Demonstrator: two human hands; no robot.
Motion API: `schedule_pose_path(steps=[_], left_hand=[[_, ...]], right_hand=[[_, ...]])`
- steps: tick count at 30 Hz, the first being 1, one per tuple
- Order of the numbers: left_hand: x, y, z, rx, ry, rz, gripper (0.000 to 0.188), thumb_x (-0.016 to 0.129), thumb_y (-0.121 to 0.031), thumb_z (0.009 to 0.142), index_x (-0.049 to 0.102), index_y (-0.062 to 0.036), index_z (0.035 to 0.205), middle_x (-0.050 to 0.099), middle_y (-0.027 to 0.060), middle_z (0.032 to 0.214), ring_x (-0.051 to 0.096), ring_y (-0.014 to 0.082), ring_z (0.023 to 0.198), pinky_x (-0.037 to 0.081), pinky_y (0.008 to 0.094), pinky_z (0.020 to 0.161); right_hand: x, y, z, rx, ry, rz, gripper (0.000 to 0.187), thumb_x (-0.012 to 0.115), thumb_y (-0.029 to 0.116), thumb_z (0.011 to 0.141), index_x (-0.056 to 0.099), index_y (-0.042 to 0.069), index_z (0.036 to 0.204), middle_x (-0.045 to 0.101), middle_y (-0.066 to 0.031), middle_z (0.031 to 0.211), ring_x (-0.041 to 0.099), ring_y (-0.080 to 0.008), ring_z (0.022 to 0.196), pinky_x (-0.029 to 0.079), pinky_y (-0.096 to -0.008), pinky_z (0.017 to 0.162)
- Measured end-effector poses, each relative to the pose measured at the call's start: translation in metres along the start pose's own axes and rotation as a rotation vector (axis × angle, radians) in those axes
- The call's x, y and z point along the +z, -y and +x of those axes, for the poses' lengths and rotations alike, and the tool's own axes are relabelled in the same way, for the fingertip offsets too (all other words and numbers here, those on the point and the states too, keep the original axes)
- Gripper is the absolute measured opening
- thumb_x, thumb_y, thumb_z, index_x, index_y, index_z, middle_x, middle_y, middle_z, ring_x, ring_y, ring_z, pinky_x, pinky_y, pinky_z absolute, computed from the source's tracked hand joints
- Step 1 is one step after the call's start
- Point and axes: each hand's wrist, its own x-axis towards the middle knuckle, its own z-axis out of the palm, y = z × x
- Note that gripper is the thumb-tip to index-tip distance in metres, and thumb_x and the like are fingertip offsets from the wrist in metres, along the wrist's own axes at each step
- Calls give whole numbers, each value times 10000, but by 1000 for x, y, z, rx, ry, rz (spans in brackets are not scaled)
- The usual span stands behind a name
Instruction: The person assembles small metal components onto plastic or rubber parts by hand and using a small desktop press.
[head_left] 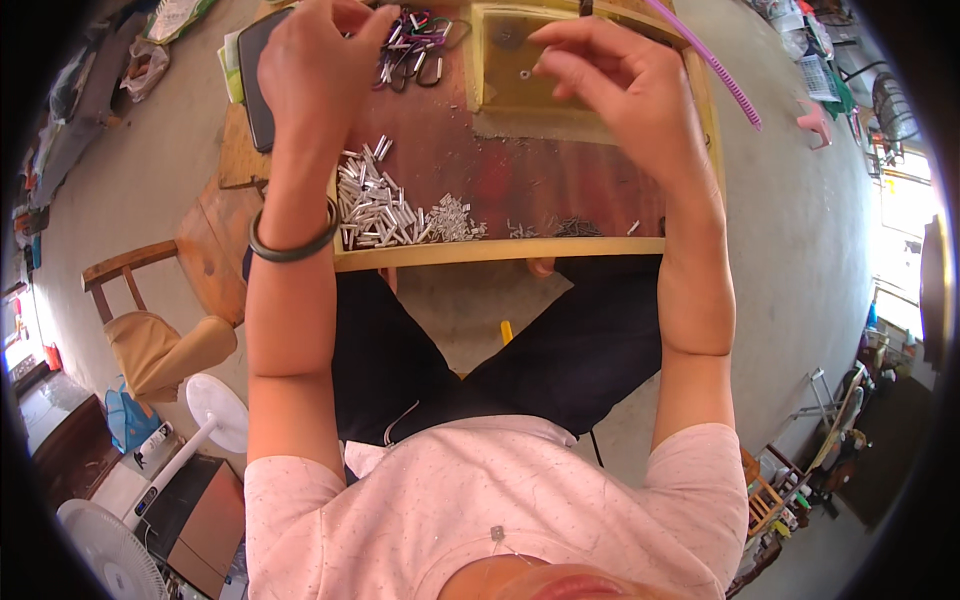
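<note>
The bench (575, 180) has a raised edge (500, 253), likely keeping silvery tubes (375, 208) contained; the right hand (625, 85) spreads its grip; whether the left hand (318, 70) pinches anything cannot be told.

Grey floor (800, 250) on both sides. Left: wooden chair (130, 262) with tan cloth (155, 345), white pedestal fan (112, 555) lower down. Right: pink stool (815, 123), dark fan (893, 105), bright opening (900, 250) glaring with daylight.
</note>
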Motion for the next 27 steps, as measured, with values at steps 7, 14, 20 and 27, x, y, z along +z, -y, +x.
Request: schedule_pose_path(steps=[7,14,20,27], left_hand=[[-2,3,-8,30,-143,-320,187,797,-154,880,708,1,936,703,83,734,667,143,670,504,283,635],[-3,-1,-23,136,-78,-397,163,795,-134,883,706,-4,924,714,101,756,703,157,693,518,291,645],[-17,-16,-30,92,-4,-418,169,799,-137,879,688,-10,870,709,100,722,712,197,638,516,301,604],[0,-5,-27,283,-66,-431,164,775,-120,901,679,5,858,698,127,739,706,197,628,494,293,550]], right_hand=[[70,-6,-28,-444,329,-399,79,714,151,851,743,105,909,675,-72,887,679,-296,871,558,-408,746],[98,-6,-32,-572,547,-495,137,705,73,744,723,111,874,628,-64,920,626,-257,952,515,-394,817],[101,-13,-32,-504,586,-546,94,710,105,852,681,120,940,563,-49,935,585,-262,931,477,-399,828],[85,1,-22,-507,602,-459,66,686,114,824,695,81,880,644,-75,898,635,-262,909,510,-387,812]])
